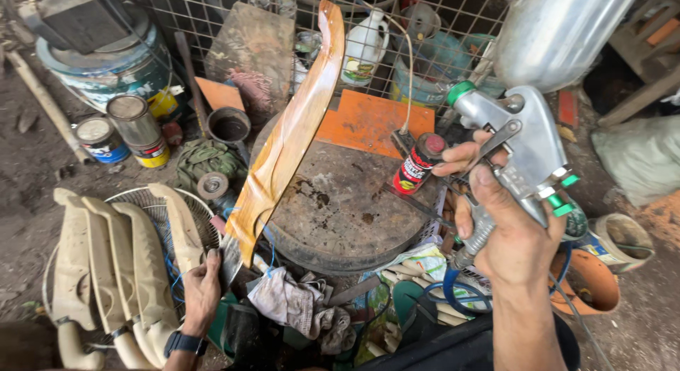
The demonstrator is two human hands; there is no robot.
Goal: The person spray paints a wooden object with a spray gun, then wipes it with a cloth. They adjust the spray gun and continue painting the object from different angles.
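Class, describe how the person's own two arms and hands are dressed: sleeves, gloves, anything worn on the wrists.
Both hands are bare, without gloves. The left hand has a dark watch with a dark strap on its wrist. The right hand and forearm show no sleeve, watch or band.

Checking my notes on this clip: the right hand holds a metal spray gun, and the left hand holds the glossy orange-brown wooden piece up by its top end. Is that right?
Not quite. The head view shows the left hand holding the glossy orange-brown wooden piece by its bottom end, with the piece rising up and away from it. The rest stands: the right hand holds a metal spray gun.
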